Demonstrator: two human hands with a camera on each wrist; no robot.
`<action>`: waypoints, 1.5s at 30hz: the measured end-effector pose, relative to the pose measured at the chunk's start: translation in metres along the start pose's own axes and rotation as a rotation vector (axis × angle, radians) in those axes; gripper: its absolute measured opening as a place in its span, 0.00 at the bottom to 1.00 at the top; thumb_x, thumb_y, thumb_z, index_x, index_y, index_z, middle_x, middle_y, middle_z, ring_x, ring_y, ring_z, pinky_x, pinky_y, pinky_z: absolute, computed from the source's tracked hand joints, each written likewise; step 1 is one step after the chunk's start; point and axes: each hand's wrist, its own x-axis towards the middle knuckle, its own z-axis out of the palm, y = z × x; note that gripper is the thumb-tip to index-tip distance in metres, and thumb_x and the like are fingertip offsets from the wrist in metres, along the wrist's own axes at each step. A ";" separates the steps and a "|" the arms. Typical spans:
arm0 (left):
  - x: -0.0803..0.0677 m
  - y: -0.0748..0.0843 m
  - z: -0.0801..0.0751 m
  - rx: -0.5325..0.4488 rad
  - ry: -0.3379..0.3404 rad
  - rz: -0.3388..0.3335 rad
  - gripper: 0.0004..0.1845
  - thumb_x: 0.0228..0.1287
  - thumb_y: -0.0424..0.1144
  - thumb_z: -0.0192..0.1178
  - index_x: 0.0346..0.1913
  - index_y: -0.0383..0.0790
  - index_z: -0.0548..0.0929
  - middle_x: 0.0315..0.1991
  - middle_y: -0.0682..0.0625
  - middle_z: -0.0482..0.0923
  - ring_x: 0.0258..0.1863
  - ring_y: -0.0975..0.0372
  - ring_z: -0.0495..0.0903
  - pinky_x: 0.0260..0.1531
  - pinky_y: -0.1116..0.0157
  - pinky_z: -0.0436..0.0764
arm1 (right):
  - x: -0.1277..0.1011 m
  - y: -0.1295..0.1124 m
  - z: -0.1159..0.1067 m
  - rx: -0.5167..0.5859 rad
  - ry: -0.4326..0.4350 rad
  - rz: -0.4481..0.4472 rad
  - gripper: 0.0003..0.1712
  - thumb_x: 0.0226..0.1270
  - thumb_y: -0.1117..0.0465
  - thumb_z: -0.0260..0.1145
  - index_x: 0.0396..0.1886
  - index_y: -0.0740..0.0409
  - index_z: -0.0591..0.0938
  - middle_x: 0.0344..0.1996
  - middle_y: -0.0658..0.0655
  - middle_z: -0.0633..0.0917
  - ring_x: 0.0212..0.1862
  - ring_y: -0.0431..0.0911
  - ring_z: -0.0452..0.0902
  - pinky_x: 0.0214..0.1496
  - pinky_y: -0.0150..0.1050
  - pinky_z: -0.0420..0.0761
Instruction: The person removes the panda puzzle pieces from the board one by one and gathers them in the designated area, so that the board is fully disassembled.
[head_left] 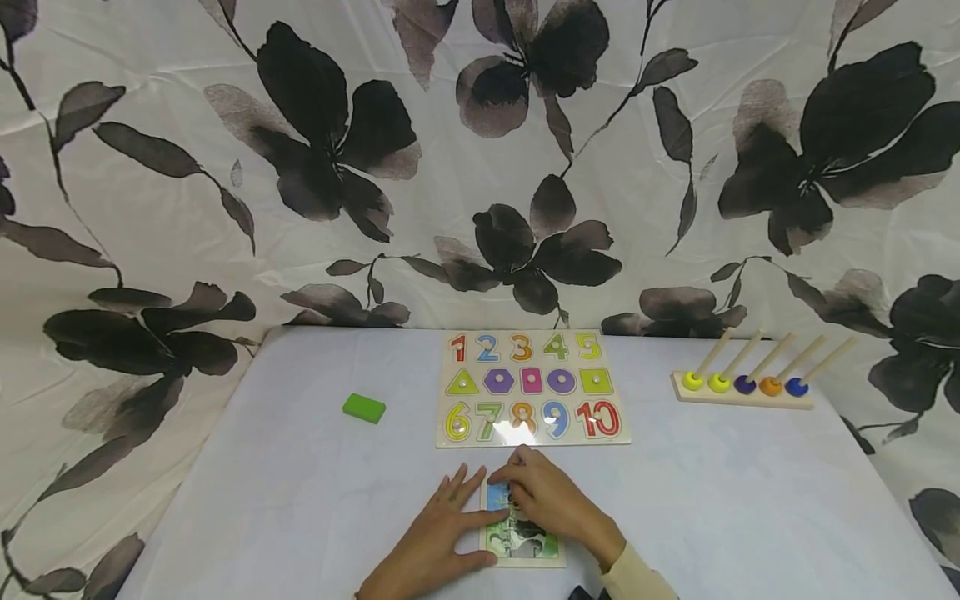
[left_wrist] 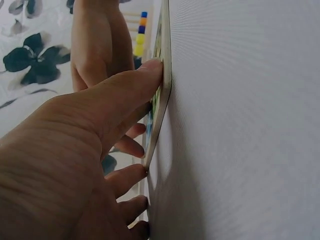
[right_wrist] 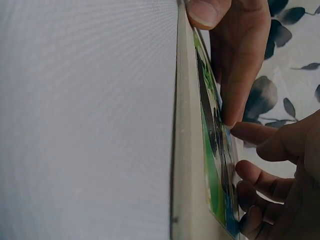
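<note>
Here two hands (head_left: 442, 533) (head_left: 551, 500) press one picture puzzle (head_left: 525, 546)

Two puzzle boards (head_left: 532, 387) (head_left: 522, 542), one green block (head_left: 364, 407), one five-peg rack (head_left: 742, 392), two hands (head_left: 442, 533) (head_left: 555, 500).
</note>
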 end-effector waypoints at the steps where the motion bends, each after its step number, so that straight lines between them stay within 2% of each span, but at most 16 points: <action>1: 0.000 0.000 0.000 -0.002 -0.001 -0.002 0.28 0.54 0.61 0.64 0.60 0.67 0.77 0.76 0.49 0.52 0.75 0.45 0.44 0.69 0.42 0.50 | 0.000 0.000 0.000 -0.001 0.000 0.000 0.15 0.68 0.66 0.57 0.48 0.49 0.85 0.36 0.43 0.73 0.38 0.35 0.66 0.43 0.32 0.74; 9: 0.000 0.002 -0.001 -0.011 -0.010 -0.014 0.28 0.54 0.61 0.64 0.60 0.67 0.77 0.76 0.50 0.51 0.75 0.45 0.43 0.69 0.42 0.49 | 0.000 -0.001 0.000 -0.001 -0.002 0.005 0.15 0.69 0.66 0.57 0.48 0.48 0.85 0.37 0.43 0.73 0.39 0.35 0.66 0.44 0.33 0.74; 20: -0.001 0.000 0.001 0.020 0.026 0.015 0.27 0.54 0.60 0.64 0.60 0.65 0.78 0.75 0.49 0.52 0.75 0.45 0.44 0.69 0.43 0.50 | 0.001 -0.001 -0.002 -0.016 0.012 -0.012 0.14 0.68 0.63 0.58 0.48 0.50 0.86 0.37 0.42 0.74 0.38 0.34 0.67 0.43 0.31 0.74; 35: -0.001 -0.003 0.005 0.012 0.037 0.021 0.28 0.54 0.63 0.62 0.60 0.66 0.77 0.75 0.49 0.53 0.75 0.45 0.45 0.69 0.43 0.51 | 0.001 -0.001 0.003 0.002 0.020 -0.014 0.14 0.68 0.65 0.57 0.47 0.51 0.85 0.38 0.44 0.73 0.38 0.35 0.67 0.42 0.31 0.74; 40: -0.001 -0.003 0.005 0.012 0.038 0.022 0.27 0.55 0.62 0.63 0.60 0.66 0.78 0.75 0.48 0.53 0.75 0.45 0.44 0.69 0.42 0.50 | 0.000 -0.002 0.003 0.006 0.036 -0.012 0.14 0.69 0.66 0.56 0.47 0.50 0.84 0.39 0.44 0.73 0.40 0.36 0.66 0.44 0.33 0.75; 45: -0.001 -0.002 0.004 0.021 0.043 0.026 0.27 0.54 0.61 0.64 0.59 0.65 0.78 0.75 0.48 0.54 0.74 0.44 0.45 0.69 0.43 0.51 | 0.000 -0.004 0.003 -0.019 0.052 -0.018 0.14 0.68 0.65 0.56 0.46 0.49 0.84 0.42 0.43 0.74 0.45 0.38 0.67 0.50 0.38 0.75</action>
